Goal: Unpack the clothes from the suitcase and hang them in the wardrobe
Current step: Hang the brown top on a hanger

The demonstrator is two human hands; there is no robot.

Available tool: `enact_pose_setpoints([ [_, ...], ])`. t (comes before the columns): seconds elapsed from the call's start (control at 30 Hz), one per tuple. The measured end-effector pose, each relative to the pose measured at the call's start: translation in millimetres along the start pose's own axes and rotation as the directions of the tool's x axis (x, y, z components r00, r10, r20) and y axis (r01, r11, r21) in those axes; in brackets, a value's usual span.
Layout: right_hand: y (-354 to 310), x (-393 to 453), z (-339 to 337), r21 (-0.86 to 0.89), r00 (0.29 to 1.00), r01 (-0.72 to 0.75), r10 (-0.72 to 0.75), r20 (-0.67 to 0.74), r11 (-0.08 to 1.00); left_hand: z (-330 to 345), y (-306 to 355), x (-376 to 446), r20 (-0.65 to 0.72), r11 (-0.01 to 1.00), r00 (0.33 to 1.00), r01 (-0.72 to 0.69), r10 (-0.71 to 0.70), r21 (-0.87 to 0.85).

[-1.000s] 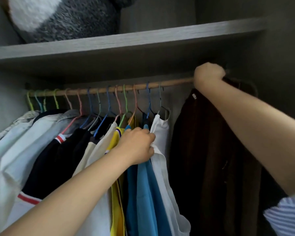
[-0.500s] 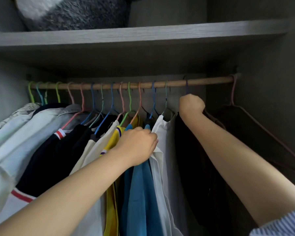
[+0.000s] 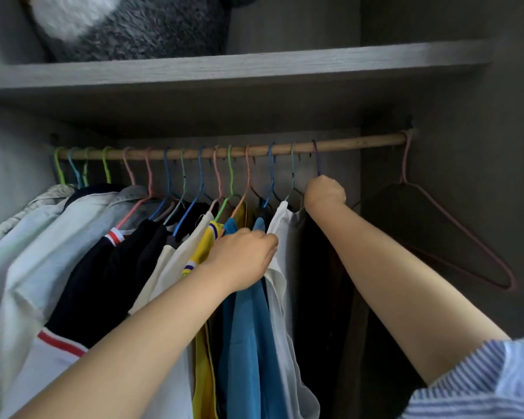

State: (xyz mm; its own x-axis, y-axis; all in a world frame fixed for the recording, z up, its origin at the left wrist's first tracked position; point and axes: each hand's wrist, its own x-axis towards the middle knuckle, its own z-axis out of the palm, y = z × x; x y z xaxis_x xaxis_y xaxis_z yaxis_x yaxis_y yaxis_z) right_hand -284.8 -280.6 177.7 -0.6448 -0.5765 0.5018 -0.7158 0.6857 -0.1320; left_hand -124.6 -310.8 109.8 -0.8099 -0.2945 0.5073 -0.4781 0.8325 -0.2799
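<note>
Rail point(image 3: 360, 144) of pale wood runs across the wardrobe under a grey shelf point(image 3: 254, 66), crowded on its left with coloured hangers and clothes; the right hand point(image 3: 324, 193) is curled in a fist round the neck of a dark hanger point(image 3: 316, 158) whose hook sits over the rail, with a dark garment point(image 3: 318, 267) hanging below it beside the white top point(image 3: 280, 237); a second ago this hand was up at the rail further right, and half a second ago it was already down beside the white top, so the dark garment now hangs close against the row; the left hand point(image 3: 242, 258) has stayed where it was, fingers curled into the blue shirt point(image 3: 248, 328) and the edge of the white top; at the far right an empty pink hanger point(image 3: 454, 219) hangs alone, well apart from the others; a fluffy grey and white cushion point(image 3: 127, 25) lies on the shelf; a striped sleeve point(image 3: 481, 385) shows at the lower right.
</note>
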Motion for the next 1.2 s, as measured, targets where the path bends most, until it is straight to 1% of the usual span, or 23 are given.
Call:
enact_pose_setpoints([
  [0.1, -1.0, -9.2, -4.6, 0.103, 0.995, 0.023, -0.032, 0.090, 0.994, 1.0, 0.8, -10.9, 0.011, 0.999, 1.000, -0.016, 0.016, -0.041],
  [0.17, -1.8, -16.9, -6.8, 0.148, 0.989, 0.034, -0.055, 0.137, 0.988, 4.0, -4.1, -18.6, -0.052, 0.997, 0.999, -0.020, 0.017, -0.069],
  [0.23, 0.7, -30.4, -5.8, 0.162, 0.987, 0.052, -0.075, 0.139, 0.985, 4.0, -7.6, -29.8, -0.103, 0.997, 0.995, -0.019, 0.010, -0.081],
  [0.3, 3.6, -45.4, -1.0, 0.158, 0.985, 0.104, -0.124, 0.124, 0.982, 3.4, -9.9, -38.1, -0.166, 0.999, 0.985, -0.046, 0.042, -0.018],
  [0.37, 6.7, -64.2, 4.6, 0.146, 0.977, 0.163, -0.180, 0.114, 0.976, -1.7, -11.8, -46.1, -0.226, 0.998, 0.973, -0.038, 0.048, 0.047],
  [0.4, 7.9, -74.2, 5.7, 0.144, 0.972, 0.180, -0.198, 0.124, 0.973, -5.3, -10.6, -50.2, -0.208, 0.999, 0.977, -0.025, 0.035, 0.049],
  [0.47, 10.1, -93.8, 7.6, 0.138, 0.963, 0.204, -0.224, 0.151, 0.969, -11.4, -6.1, -52.6, -0.146, 1.000, 0.989, 0.005, -0.007, -0.010],
  [0.57, 13.6, -115.7, 4.9, 0.106, 0.949, 0.284, -0.295, 0.113, 0.953, -18.9, -5.3, -49.9, -0.098, 0.996, 0.991, 0.091, -0.091, -0.013],
  [0.63, 18.0, -130.8, 2.1, 0.073, 0.937, 0.335, -0.340, 0.078, 0.939, -23.9, 1.2, -55.1, -0.074, 0.991, 0.989, 0.129, -0.125, 0.042],
  [0.7, 23.4, -147.2, -0.7, 0.064, 0.926, 0.369, -0.373, 0.054, 0.927, -28.0, 8.7, -68.3, -0.009, 0.979, 0.984, 0.179, -0.179, 0.099],
  [0.77, 28.7, -163.0, -3.6, 0.057, 0.913, 0.409, -0.409, -0.008, 0.911, -31.2, 14.8, -84.0, 0.042, 0.965, 0.969, 0.236, -0.242, 0.113],
  [0.8, 29.7, -173.1, -3.3, 0.050, 0.896, 0.444, -0.443, -0.042, 0.894, -32.9, 18.8, -96.9, 0.078, 0.951, 0.952, 0.285, -0.296, 0.119],
  [0.87, 30.9, -190.6, 1.0, 0.069, 0.865, 0.498, -0.490, -0.106, 0.864, -32.1, 21.9, -123.2, 0.140, 0.930, 0.923, 0.341, -0.359, 0.137],
  [0.93, 29.2, -210.0, 8.5, 0.157, 0.835, 0.549, -0.532, -0.139, 0.821, -30.1, 26.8, -156.9, 0.207, 0.886, 0.862, 0.442, -0.462, 0.138],
  [0.97, 24.7, -223.2, 12.3, 0.215, 0.818, 0.574, -0.564, -0.112, 0.790, -30.7, 30.9, -178.6, 0.245, 0.855, 0.820, 0.498, -0.518, 0.142],
  [1.0, 13.8, -243.8, 18.9, 0.263, 0.788, 0.606, -0.611, -0.074, 0.750, -33.2, 37.8, -213.1, 0.292, 0.810, 0.757, 0.566, -0.585, 0.157],
  [1.03, 8.9, -252.1, 22.9, 0.285, 0.774, 0.620, -0.629, -0.068, 0.731, -31.7, 39.8, -228.8, 0.307, 0.792, 0.733, 0.590, -0.606, 0.156],
  [1.07, 0.7, -266.4, 28.5, 0.302, 0.745, 0.647, -0.664, -0.055, 0.700, -31.9, 43.6, -252.4, 0.326, 0.763, 0.695, 0.622, -0.641, 0.175],
  [1.13, -27.7, -307.8, 34.7, 0.350, 0.638, 0.728, -0.769, -0.035, 0.589, -39.5, 53.7, -312.7, 0.326, 0.684, 0.611, 0.703, -0.721, 0.194],
  [1.2, -51.4, -347.0, 37.1, 0.421, 0.550, 0.765, -0.834, -0.032, 0.488, -54.5, 67.6, -363.9, 0.329, 0.610, 0.533, 0.765, -0.779, 0.205],
])
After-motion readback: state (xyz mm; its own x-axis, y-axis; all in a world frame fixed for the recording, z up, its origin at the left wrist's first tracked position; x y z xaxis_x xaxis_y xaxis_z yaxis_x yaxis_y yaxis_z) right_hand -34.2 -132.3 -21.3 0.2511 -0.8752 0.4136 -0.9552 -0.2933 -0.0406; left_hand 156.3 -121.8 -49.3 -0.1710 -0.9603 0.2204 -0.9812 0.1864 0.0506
